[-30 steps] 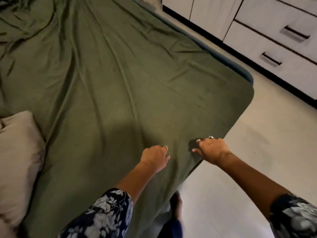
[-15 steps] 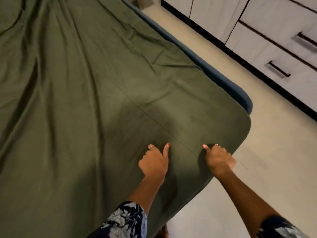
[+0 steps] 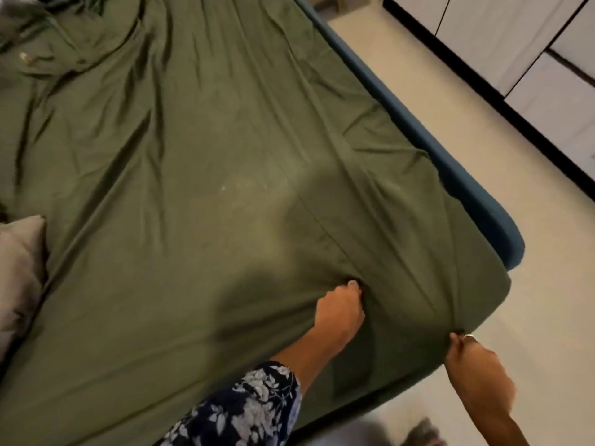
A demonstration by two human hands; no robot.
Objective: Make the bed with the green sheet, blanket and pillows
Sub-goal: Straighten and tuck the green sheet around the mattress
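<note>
green sheet (image 3: 199, 175) spread wrinkled over the bed, left hand (image 3: 339, 312) grip clenched on a fold near the foot edge, right hand (image 3: 473, 371) grip pinching the sheet's corner edge, grey pillow (image 3: 19, 268) at left, blue bed frame (image 3: 476, 188) beside pale floor (image 3: 547, 252)

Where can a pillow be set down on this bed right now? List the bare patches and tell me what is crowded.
The wide middle of the green sheet lies bare, bordered by the grey pillow and the blue bed edge. The bunched folds at the head are cluttered. The near corner is crowded: left hand and right hand both grip the sheet there.
</note>
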